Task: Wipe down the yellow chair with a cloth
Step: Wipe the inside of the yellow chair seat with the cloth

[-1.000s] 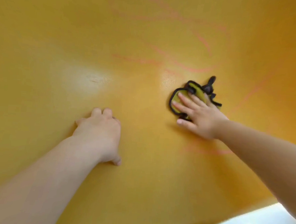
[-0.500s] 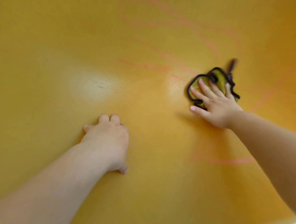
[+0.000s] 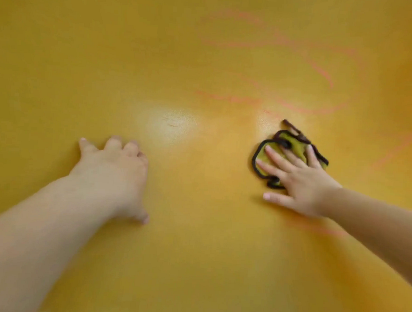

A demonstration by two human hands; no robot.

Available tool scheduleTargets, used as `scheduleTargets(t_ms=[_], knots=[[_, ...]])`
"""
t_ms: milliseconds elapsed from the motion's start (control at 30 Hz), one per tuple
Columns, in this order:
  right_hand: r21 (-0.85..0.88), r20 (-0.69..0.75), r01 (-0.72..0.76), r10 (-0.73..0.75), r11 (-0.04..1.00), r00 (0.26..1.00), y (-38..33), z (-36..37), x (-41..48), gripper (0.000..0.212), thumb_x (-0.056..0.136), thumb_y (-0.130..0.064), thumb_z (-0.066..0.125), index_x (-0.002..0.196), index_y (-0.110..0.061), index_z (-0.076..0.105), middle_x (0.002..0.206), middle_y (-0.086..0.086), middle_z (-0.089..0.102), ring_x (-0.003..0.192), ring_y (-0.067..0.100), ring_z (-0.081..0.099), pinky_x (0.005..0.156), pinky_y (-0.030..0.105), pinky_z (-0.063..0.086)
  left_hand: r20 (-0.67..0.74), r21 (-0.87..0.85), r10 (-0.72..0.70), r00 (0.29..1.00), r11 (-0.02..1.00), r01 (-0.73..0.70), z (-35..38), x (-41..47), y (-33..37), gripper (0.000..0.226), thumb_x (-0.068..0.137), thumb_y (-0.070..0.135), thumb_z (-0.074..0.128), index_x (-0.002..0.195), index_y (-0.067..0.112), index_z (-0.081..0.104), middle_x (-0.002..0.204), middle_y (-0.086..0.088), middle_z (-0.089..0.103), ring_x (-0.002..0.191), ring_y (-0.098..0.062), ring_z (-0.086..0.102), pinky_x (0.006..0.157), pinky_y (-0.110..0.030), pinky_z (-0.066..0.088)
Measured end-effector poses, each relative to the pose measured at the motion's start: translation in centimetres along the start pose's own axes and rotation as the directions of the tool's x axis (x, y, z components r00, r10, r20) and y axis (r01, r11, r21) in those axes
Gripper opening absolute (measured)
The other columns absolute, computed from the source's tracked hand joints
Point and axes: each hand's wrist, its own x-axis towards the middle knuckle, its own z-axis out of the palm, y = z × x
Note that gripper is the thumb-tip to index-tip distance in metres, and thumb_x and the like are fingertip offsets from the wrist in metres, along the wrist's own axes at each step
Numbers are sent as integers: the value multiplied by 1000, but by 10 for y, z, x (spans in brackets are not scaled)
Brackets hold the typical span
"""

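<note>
Yellow-green, dark-edged cloth (image 3: 293,149) lay bunched under the right hand (image 3: 302,182), fingers spread flat, on the glossy yellow chair (image 3: 194,262); the left hand (image 3: 113,175) rested loosely, holding nothing. So crumpled, it might skip the pink scribbles (image 3: 327,77).

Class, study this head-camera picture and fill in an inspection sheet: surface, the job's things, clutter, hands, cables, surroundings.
Surface: yellow chair, glossy, with a glare patch and faint pink scribble marks toward the upper right.
Job's things: cloth, yellow-green with dark edging, bunched, lying on the chair.
Clutter: nothing seen.
Hands: right hand presses the cloth with straight fingers; left hand rests on bare chair, holding nothing.
Cables: nothing seen.
Surroundings: the chair fills almost the whole view; nothing else can be told.
</note>
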Motion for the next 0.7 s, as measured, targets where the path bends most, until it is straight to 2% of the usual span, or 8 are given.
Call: scheduleTargets(t_ms=[67, 167, 267, 367, 433, 567, 633, 700], knots=[[144, -61, -261, 272, 954, 960, 4, -7, 34, 96, 67, -97, -14, 151, -50, -25, 166, -6, -28, 155, 28, -16, 118, 69, -9, 3, 43, 0, 1000, 999, -1, 4, -5, -14, 124, 65, 85, 65, 159, 20, 18, 168, -1, 5, 154, -28, 8, 121, -60, 21], [323, -81, -307, 349, 895, 933, -51, -10, 66, 106, 69, -98, -4, 158, -40, -16, 167, -2, -26, 155, 33, -17, 116, 69, -9, -3, 44, 17, 1000, 999, -17, 6, -7, -15, 116, 65, 82, 69, 155, 21, 30, 166, -3, 14, 152, -29, 13, 120, -60, 22], [311, -78, 16, 9, 950, 997, -128, -13, 40, 107, 69, -98, 2, 158, -41, -15, 166, -6, -25, 154, 32, -20, 117, 65, -15, -25, 22, 25, 999, 999, -24, 3, -8, -12, 100, 67, 79, 71, 146, 24, 44, 157, -3, 29, 145, -28, 25, 117, -61, 26], [242, -1, 437, -450, 866, 893, -156, -7, -29, 96, 77, -92, 12, 155, -46, -20, 163, -14, -31, 151, 23, -31, 116, 53, -26, -54, 3, 37, 998, 999, -36, 5, -7, -14, 93, 68, 77, 71, 142, 25, 49, 153, -3, 32, 143, -28, 27, 117, -61, 26], [196, 48, 511, -528, 837, 848, -116, 0, -43, 86, 80, -90, 10, 152, -53, -20, 161, -20, -34, 151, 17, -28, 117, 49, -27, -50, -20, 42, 998, 999, -43, 8, -7, -14, 92, 70, 77, 69, 143, 24, 48, 158, -4, 29, 148, -31, 20, 118, -63, 22], [63, -2, 93, -93, 994, 996, -33, 0, 8, 83, 70, -95, -15, 144, -60, -28, 161, -16, -34, 156, 22, -15, 120, 62, -13, -36, -64, 37, 999, 997, -39, 8, -6, -13, 93, 74, 77, 67, 146, 23, 45, 162, -5, 24, 153, -33, 12, 119, -65, 17], [178, -57, -103, 115, 979, 992, -40, -4, 39, 94, 66, -96, -17, 151, -54, -22, 162, -11, -33, 155, 26, -18, 119, 67, -11, -33, -71, 34, 999, 997, -36, 8, -6, -13, 91, 74, 77, 66, 144, 22, 46, 161, -4, 27, 153, -33, 13, 118, -65, 18], [294, -87, -183, 216, 938, 972, -75, -9, 59, 104, 65, -97, -13, 157, -47, -15, 164, -7, -29, 155, 29, -17, 117, 68, -13, -28, -79, 32, 999, 996, -34, 7, -6, -12, 87, 76, 76, 66, 142, 23, 48, 159, -3, 29, 152, -33, 15, 118, -65, 19]])
